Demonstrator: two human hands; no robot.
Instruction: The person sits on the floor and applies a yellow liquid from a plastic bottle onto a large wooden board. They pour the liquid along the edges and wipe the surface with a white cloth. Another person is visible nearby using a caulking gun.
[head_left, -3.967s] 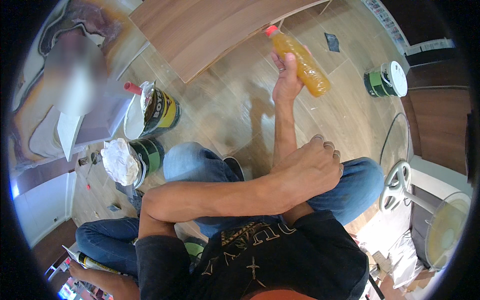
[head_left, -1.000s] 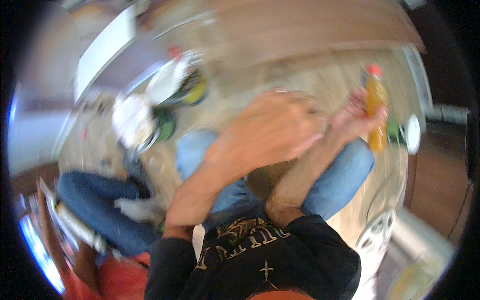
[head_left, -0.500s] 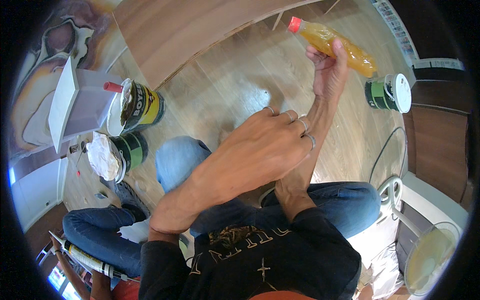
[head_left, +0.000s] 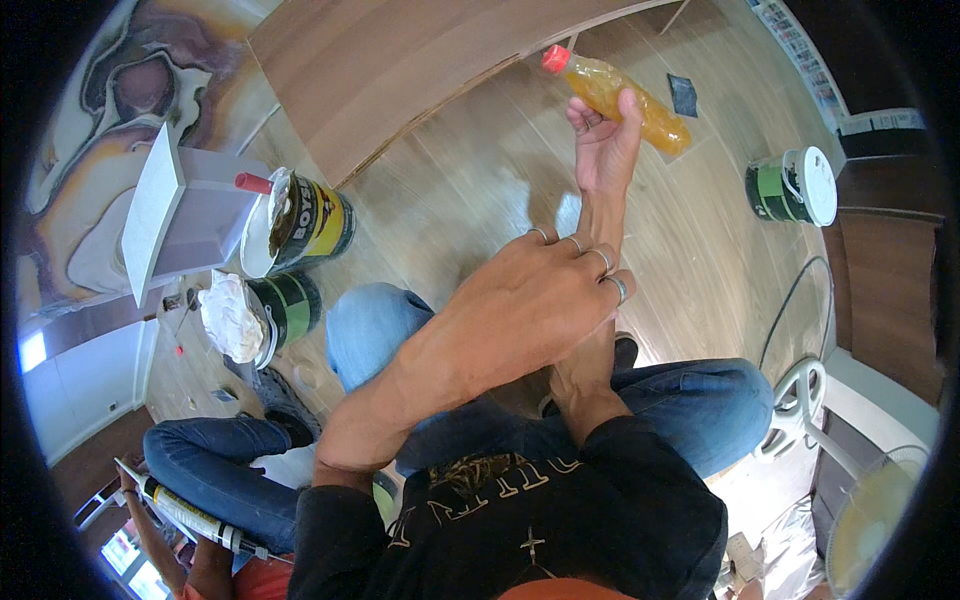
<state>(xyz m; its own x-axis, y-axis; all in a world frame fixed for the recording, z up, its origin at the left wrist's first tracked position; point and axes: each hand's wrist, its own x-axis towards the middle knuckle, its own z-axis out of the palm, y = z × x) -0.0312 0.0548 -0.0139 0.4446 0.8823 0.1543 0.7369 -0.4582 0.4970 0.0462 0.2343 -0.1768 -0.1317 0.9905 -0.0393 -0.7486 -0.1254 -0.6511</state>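
Note:
My right hand [head_left: 608, 155] is raised over the floor, its fingers and thumb wrapped round a clear plastic bottle [head_left: 625, 98]. The bottle holds a yellow-amber liquid, has a red cap, and lies tilted with the cap toward the upper left. Below it, my left hand [head_left: 550, 295] crosses over my right forearm with its fingers curled and rings showing. The left fingertips are hidden, so I cannot see what they hold, if anything. My knees in blue jeans [head_left: 375, 325] are bent beneath my arms.
A yellow-and-black bucket [head_left: 325, 222] and an open green pail [head_left: 290, 305] stand at left, by a white shelf-like piece [head_left: 150, 215]. A lidded green pail [head_left: 780, 190] is at right. A dark square [head_left: 683, 95] lies on the floor. Lower left, another person holds a sealant gun [head_left: 190, 515].
My right hand has carried the bottle leftward. The dark square on the floor now shows beside it. My left hand stays curled over the right forearm, and the whole view has shifted slightly.

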